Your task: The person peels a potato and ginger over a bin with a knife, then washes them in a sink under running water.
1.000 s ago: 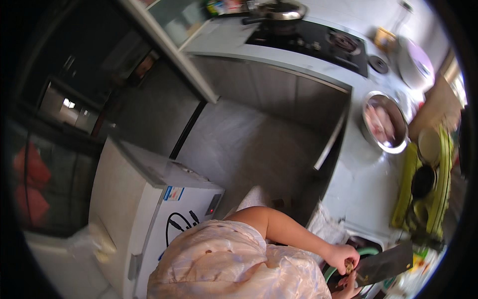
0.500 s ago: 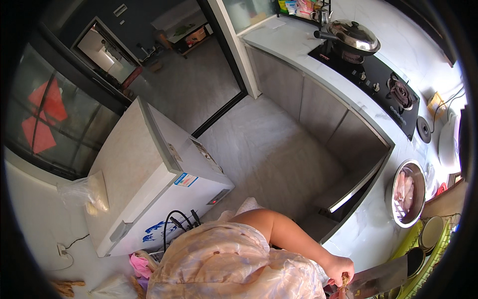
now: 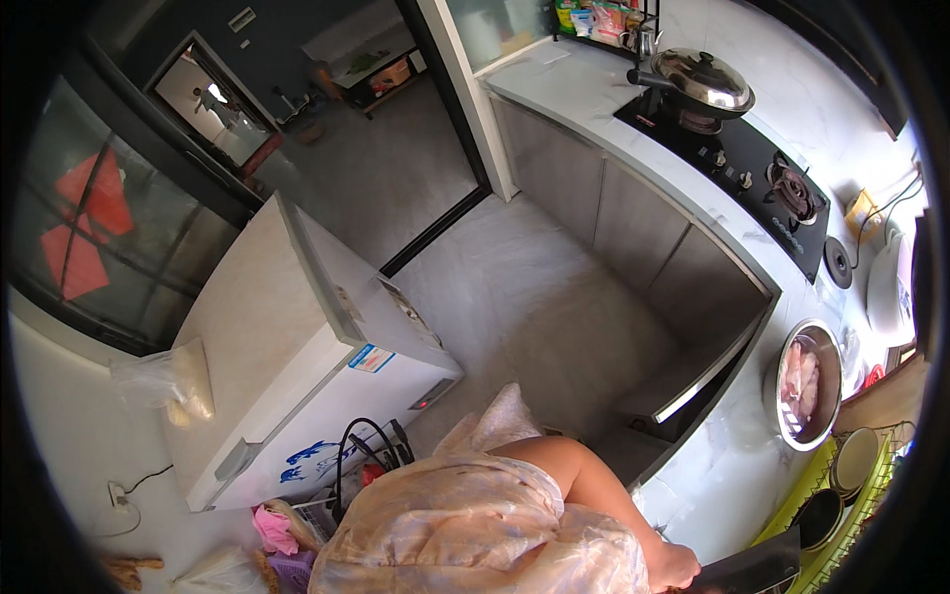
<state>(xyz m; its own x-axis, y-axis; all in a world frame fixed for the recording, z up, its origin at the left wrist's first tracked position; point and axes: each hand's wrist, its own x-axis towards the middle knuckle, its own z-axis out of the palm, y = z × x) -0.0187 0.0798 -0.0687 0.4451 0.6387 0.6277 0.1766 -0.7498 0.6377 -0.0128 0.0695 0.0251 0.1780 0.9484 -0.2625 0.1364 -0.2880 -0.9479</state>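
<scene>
Knife, with its broad dark blade, is at the lower right edge of the view, between the left hand and the green dish rack. Its handle does not show, so I cannot tell what holds it. The left hand sits just beside the blade with its fingers curled in. The lower edge cuts it off, and I cannot tell whether it grips anything. The right hand is out of view.

A cut seems the likeliest trouble. The fingers are close to the blade, and a slip of either one could bring skin and edge together. The view takes in the floor and the freezer far more than the hands; if the person's eyes are turned the same way, a stray move of the blade could go unnoticed.

The far end of the blade reaches toward the dish rack, where a pale bowl and a dark bowl stand. Whether it touches the rack is unclear, but a wide swing that way could knock or chip something.

Farther along the counter, a metal basin holds pale pink meat; an elbow flung out could jar it. The cabinet door stands ajar, so a step back and sideways might catch a leg on its edge.
</scene>
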